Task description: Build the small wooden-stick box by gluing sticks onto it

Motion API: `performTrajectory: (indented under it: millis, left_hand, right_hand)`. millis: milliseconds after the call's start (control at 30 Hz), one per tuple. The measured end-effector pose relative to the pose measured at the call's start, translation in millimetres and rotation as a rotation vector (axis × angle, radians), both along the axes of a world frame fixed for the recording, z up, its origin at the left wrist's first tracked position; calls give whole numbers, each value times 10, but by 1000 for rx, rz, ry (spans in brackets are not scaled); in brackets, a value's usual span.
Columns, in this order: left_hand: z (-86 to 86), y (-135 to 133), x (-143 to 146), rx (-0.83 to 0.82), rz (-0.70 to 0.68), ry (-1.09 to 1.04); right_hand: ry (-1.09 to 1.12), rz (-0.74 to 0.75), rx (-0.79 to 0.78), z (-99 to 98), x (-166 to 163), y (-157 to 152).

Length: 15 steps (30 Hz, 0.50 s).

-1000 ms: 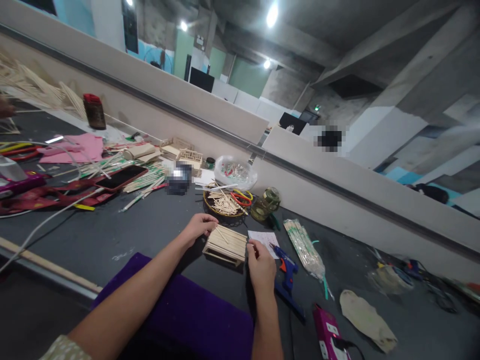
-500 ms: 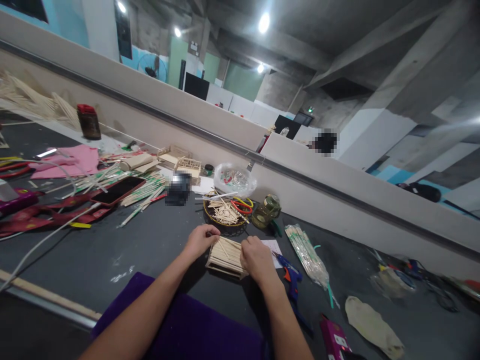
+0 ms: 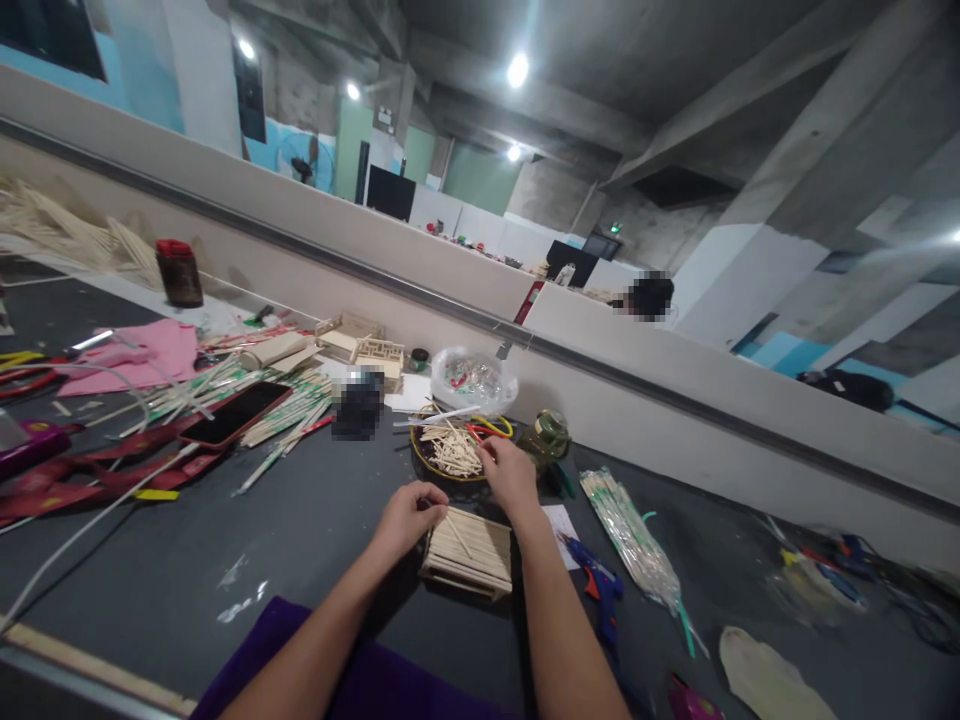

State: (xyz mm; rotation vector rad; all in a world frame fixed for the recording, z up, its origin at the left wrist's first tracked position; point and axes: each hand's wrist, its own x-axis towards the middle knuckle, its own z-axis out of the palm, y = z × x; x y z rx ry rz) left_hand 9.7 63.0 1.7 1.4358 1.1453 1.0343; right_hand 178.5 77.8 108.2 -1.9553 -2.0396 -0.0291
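Note:
A small frame built of pale wooden sticks (image 3: 469, 552) lies on the dark table (image 3: 315, 540) in front of me. My left hand (image 3: 407, 515) is curled against its left end, fingers closed on the edge. My right hand (image 3: 508, 472) reaches beyond it to a round dish of short wooden sticks (image 3: 448, 449), fingers pinched among the sticks at the dish's right rim; whether it grips one I cannot make out.
A blue glue gun (image 3: 598, 584) and a wrapped bundle of sticks (image 3: 628, 542) lie to the right. A green glass jar (image 3: 549, 438), a plastic bag (image 3: 472, 375) and a phone (image 3: 234, 412) stand further back. Purple cloth (image 3: 360, 680) covers my lap.
My right hand has left the stick frame and moved forward to the dish of sticks. My left hand stays at the frame's left end. The view has tilted slightly.

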Motion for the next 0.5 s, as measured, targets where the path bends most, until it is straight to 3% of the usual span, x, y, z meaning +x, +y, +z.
performTrajectory:
  millis: [167, 300, 500]
  left_hand:
    - [-25, 10, 6, 34, 9, -4]
    - [-6, -9, -1, 41, -1, 8]
    - [86, -155, -97, -226, 1, -194]
  right_hand:
    - [59, 104, -163, -148, -103, -524]
    - [54, 54, -203, -309, -219, -771]
    - [26, -40, -143, -415, -272, -851]
